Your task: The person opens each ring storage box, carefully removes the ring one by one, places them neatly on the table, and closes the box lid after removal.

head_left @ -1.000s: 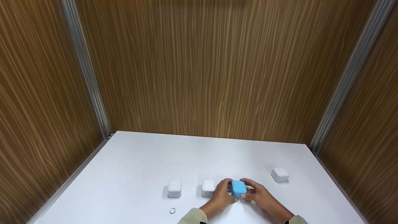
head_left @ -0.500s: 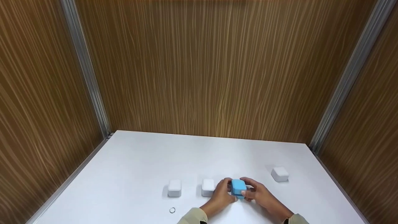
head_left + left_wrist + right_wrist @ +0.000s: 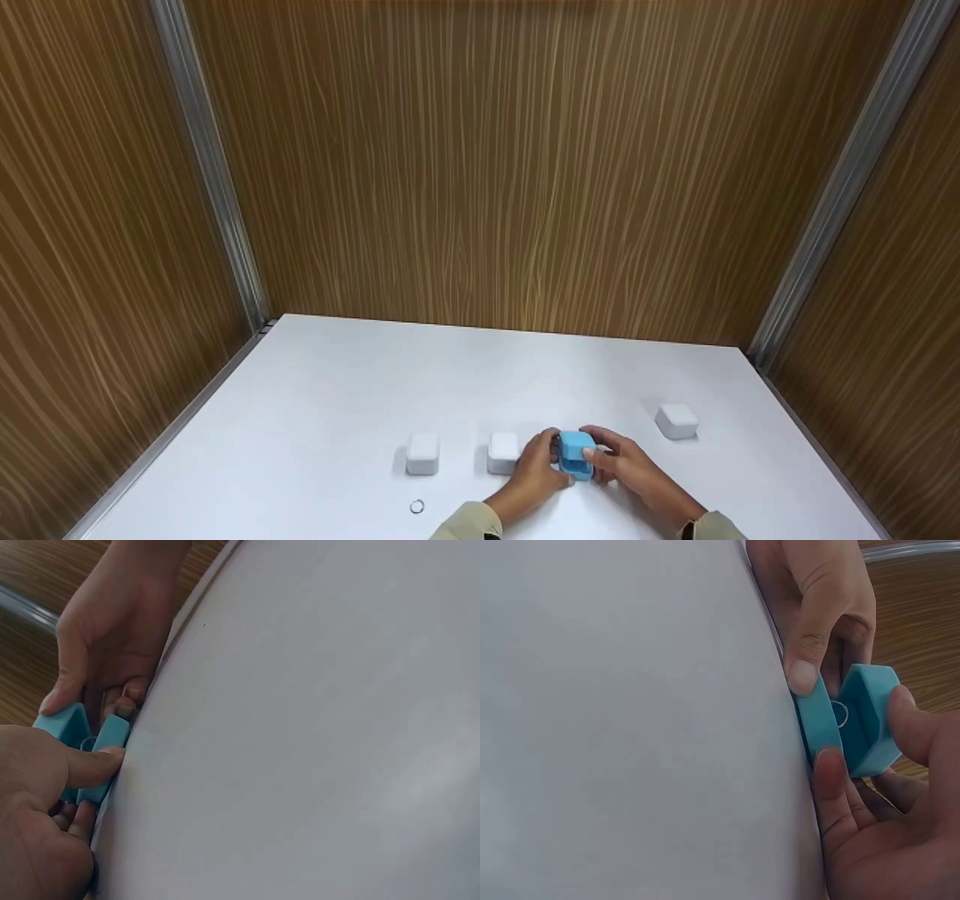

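A blue ring box (image 3: 576, 444) stands between my two hands, its lid tilted up from the base and its front gaping. My left hand (image 3: 534, 471) holds the base from the left, with the thumb pressed on it. From the other side my right hand (image 3: 631, 471) grips the box, its thumb on the raised lid. A thin ring (image 3: 844, 715) shows inside the box in the right wrist view. Beside my left hand sits a white rounded box (image 3: 503, 452). Some fingertips behind the ring box are hidden.
Another white box (image 3: 423, 453) stands further left on the white table (image 3: 345, 375), and a third white box (image 3: 677, 421) lies to the right. A loose ring (image 3: 417, 507) lies near the front. Wood-grain walls (image 3: 480, 165) enclose the back and sides.
The ring box's lid has gone from closed to raised, lifted at the front by my right thumb. My left hand has stayed in place on the base.
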{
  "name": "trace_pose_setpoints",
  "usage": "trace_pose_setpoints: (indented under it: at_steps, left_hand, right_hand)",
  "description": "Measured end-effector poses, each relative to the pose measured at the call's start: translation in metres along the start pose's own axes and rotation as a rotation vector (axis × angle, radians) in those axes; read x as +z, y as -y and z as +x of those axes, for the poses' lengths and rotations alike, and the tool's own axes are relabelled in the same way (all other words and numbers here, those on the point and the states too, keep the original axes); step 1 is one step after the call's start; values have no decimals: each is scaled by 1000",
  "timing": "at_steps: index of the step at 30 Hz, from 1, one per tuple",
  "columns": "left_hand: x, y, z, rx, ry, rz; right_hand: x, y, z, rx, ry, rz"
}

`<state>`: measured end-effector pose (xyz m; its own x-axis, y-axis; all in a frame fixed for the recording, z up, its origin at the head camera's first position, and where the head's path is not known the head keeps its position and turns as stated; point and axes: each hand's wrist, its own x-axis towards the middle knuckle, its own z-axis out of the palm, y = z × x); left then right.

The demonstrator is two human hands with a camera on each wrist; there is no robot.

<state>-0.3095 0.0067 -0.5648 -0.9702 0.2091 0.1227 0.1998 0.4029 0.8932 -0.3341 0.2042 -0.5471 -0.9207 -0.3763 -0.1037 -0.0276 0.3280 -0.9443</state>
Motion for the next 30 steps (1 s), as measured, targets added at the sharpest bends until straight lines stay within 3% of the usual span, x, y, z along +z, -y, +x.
trace_pose_setpoints:
  at_steps: [11, 18, 24, 30]
  left_hand:
    - [1, 1, 0, 8, -10, -25]
    - [3, 0, 1, -24, 14, -69]
    - [1, -1, 2, -46, 8, -58]
    - [-1, -1, 1, -25, 20, -61]
  right_hand:
    - [-1, 4, 9, 86, -38, 66]
    - [1, -1, 15, 142, -123, 110]
    - [3, 0, 14, 137, -168, 103]
    - [3, 0, 12, 98, -145, 113]
